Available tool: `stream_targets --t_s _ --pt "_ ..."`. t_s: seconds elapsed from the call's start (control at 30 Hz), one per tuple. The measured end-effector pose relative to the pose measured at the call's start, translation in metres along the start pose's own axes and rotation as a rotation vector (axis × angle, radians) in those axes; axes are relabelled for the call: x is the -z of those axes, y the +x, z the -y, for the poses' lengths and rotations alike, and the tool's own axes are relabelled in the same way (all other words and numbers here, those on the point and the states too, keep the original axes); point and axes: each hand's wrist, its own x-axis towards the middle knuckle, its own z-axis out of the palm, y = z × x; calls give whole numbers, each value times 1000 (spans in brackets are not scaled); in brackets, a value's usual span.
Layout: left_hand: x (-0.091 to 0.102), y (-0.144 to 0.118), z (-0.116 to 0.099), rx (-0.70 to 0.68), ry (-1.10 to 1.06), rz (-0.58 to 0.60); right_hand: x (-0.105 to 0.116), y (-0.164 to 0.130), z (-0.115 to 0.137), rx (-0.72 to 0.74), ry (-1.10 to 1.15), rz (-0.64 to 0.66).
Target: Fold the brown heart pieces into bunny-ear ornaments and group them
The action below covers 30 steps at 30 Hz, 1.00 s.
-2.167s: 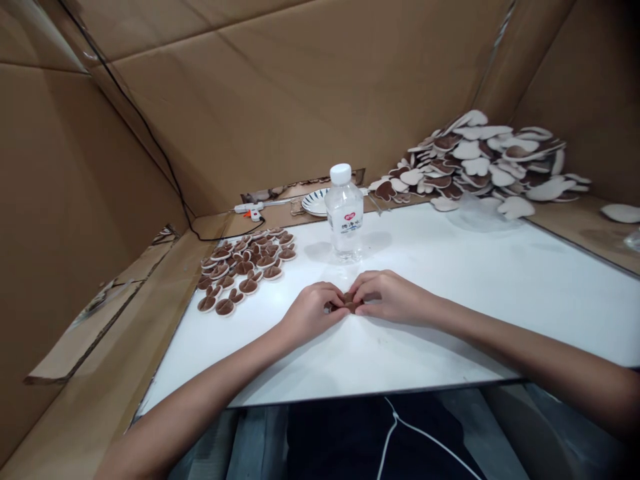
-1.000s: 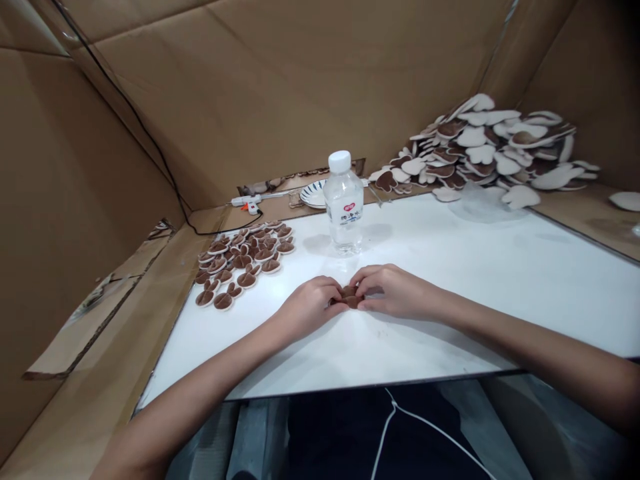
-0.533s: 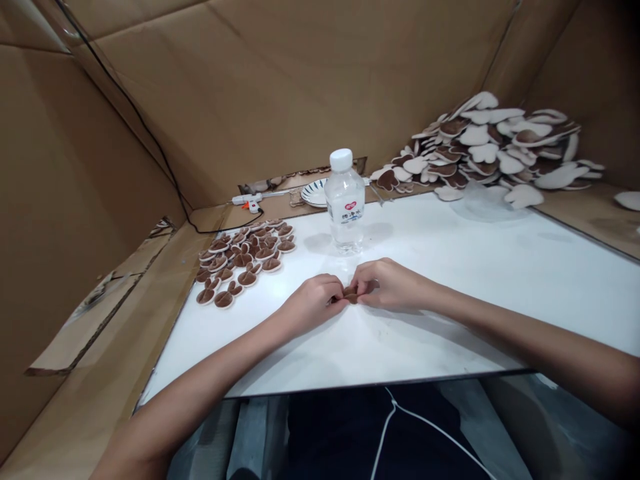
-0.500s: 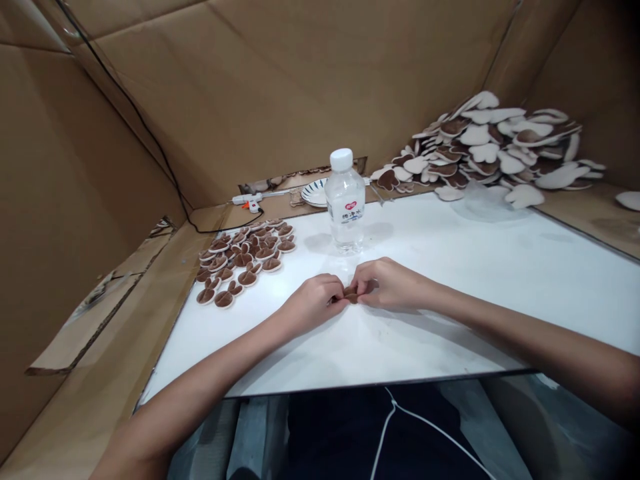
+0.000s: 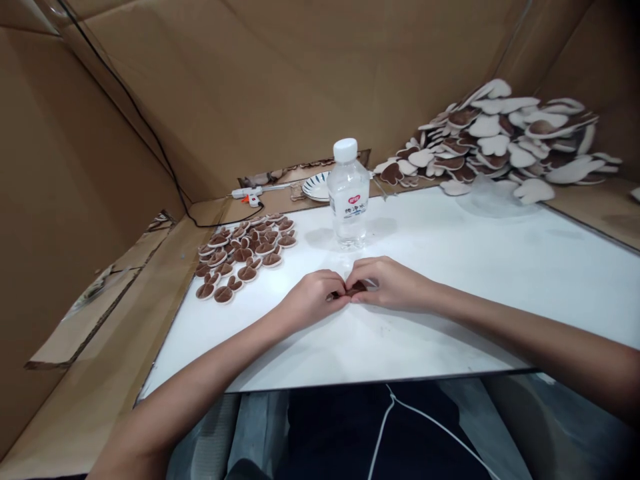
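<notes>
My left hand [image 5: 313,300] and my right hand [image 5: 390,283] meet at the middle of the white board [image 5: 450,300], fingertips pinched together on a small brown felt piece [image 5: 354,291] that is mostly hidden between them. Both hands rest low on the board. A group of several small brown and cream ear-shaped pieces [image 5: 245,257] lies on the board to the left of my left hand. A clear water bottle [image 5: 349,195] with a white cap stands upright just behind my hands.
A large heap of cream and brown ear-shaped pieces [image 5: 505,137] fills the back right corner. A white glue gun [image 5: 247,194] with a black cable and a patterned plate [image 5: 317,187] lie at the back. Cardboard walls enclose the space on three sides.
My hands stay together on the brown piece, with small finger movements. The view has tilted slightly, so everything sits a little higher in the picture.
</notes>
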Motion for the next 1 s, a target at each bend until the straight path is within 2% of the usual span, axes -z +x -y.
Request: stream_targets --t_s 0.3,0.63,1.0 --pt "6 -4 -3 38 18 -5 -4 -2 -1 -32 11 -23" --pt "7 -6 -17 245 32 33 -8 -2 1 -116 71 -49" --pt "-4 -2 -20 260 118 52 -9 -1 5 -138 39 -42"
